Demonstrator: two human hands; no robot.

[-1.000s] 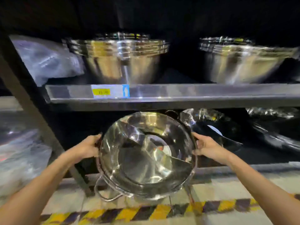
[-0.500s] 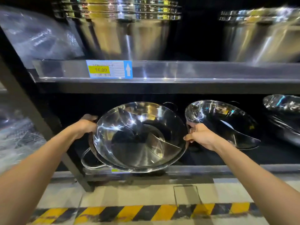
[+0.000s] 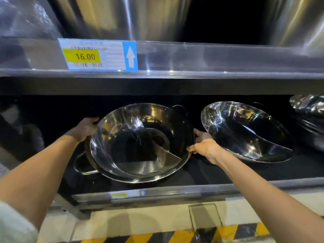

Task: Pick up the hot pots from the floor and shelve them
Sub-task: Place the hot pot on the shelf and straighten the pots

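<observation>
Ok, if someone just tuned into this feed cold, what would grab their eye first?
Probably the shiny divided hot pot at centre, tilted on the dark lower shelf with the left hand and right hand gripping opposite sides of its rim. Next, the yellow 16.00 price tag on the upper shelf edge at upper left. Then a second tilted pot just to the right.

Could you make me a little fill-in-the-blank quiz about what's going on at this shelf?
1. Both hands hold the divided hot pot by its ____.
2. The price tag on the upper shelf edge reads ____.
3. The arrow on that tag points ____.
4. The floor tape has black and ____ stripes.

Missing words: rim; 16.00; up; yellow
</observation>
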